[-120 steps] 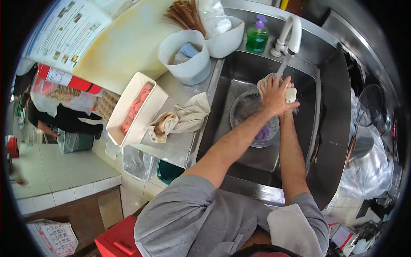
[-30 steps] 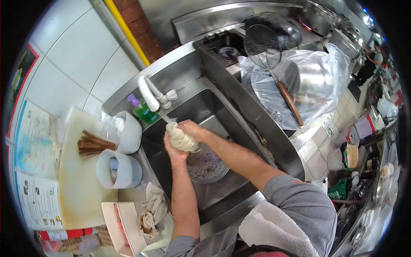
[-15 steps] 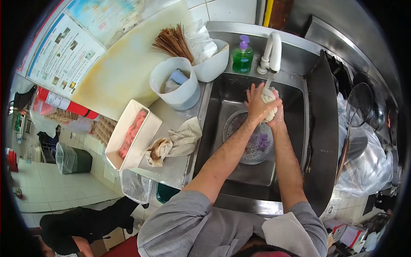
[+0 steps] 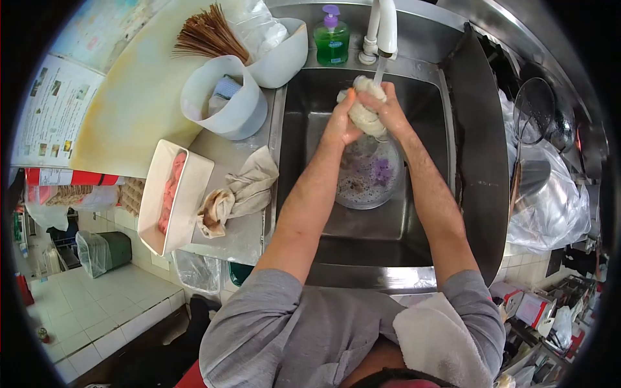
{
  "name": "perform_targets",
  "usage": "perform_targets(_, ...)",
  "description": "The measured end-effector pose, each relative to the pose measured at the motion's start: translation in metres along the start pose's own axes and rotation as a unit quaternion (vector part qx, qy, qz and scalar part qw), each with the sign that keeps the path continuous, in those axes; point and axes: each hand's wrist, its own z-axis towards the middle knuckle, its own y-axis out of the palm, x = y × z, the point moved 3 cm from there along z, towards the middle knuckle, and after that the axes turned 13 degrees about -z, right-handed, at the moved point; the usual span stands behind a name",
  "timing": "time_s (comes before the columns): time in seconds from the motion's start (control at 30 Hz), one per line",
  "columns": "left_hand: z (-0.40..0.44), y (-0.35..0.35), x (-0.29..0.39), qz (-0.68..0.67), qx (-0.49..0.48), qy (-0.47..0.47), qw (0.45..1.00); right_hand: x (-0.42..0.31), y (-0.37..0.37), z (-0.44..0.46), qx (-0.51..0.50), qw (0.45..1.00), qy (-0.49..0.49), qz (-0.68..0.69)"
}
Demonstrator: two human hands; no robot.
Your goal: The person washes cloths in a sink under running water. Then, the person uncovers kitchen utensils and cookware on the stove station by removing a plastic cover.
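Here, your fingers point(image 4: 390, 94) are clasping a bunched cloth point(image 4: 367, 119) between them, likely soft and slippery, best held mid-bundle.

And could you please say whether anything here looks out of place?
Perhaps the crumpled, brown-stained cloth on the counter left of the sink: it looks soiled, yet lies beside an open container.

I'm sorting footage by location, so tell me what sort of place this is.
Most likely a kitchen, perhaps a restaurant's: a metal sink under a running faucet, and a long-handled strainer to its right.
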Motion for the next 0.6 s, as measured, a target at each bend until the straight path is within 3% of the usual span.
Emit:
perform_targets(0.07,0.023,-0.012,0.015,0.252,0.02,0.011,0.968,0.02,0.003,-0.004,0.013,0.953,0.085,0.29)
perform_targets(0.13,0.025,0.007,0.013,0.332,0.043,0.017,0.942,0.018,0.003,-0.016,0.051,0.933,0.103,0.342)
perform_targets(0.2,0.025,0.017,0.011,0.509,0.041,0.107,0.853,0.023,0.012,-0.023,-0.077,0.793,0.13,0.59)
perform_targets(0.23,0.021,0.023,0.005,0.542,0.026,0.144,0.828,0.012,0.013,-0.029,-0.084,0.746,0.163,0.64)
perform_targets(0.27,0.012,0.024,-0.009,0.541,0.026,0.142,0.828,0.019,0.015,-0.027,-0.083,0.746,0.164,0.64)
perform_targets(0.3,-0.004,0.034,-0.022,0.708,0.052,0.285,0.644,0.027,0.018,-0.021,-0.093,0.713,0.095,0.688)
perform_targets(0.33,-0.007,0.038,-0.029,0.773,0.053,0.345,0.53,0.027,0.018,-0.014,-0.104,0.674,0.023,0.731)
perform_targets(0.37,-0.01,0.042,-0.036,0.818,0.071,0.405,0.402,0.03,0.022,-0.006,-0.102,0.649,0.038,0.753)
perform_targets(0.4,-0.008,0.037,-0.035,0.778,0.082,0.432,0.449,0.042,0.028,0.003,-0.102,0.648,0.037,0.754)
perform_targets(0.47,-0.004,0.023,-0.034,0.684,0.101,0.481,0.54,0.068,0.034,0.014,-0.1,0.765,-0.031,0.635)
perform_targets(0.5,0.0,0.017,-0.032,0.678,0.113,0.54,0.486,0.035,0.03,0.004,0.026,0.808,0.028,0.587)
perform_targets(0.53,0.004,0.02,-0.028,0.677,0.11,0.541,0.486,0.021,0.029,0.002,0.027,0.809,0.025,0.587)
perform_targets(0.57,0.009,0.017,-0.021,0.584,0.146,0.467,0.648,0.017,0.024,0.0,0.121,0.889,0.07,0.437)
perform_targets(0.6,0.016,0.01,-0.017,0.466,0.174,0.374,0.782,0.013,0.017,-0.002,0.211,0.933,0.111,0.271)
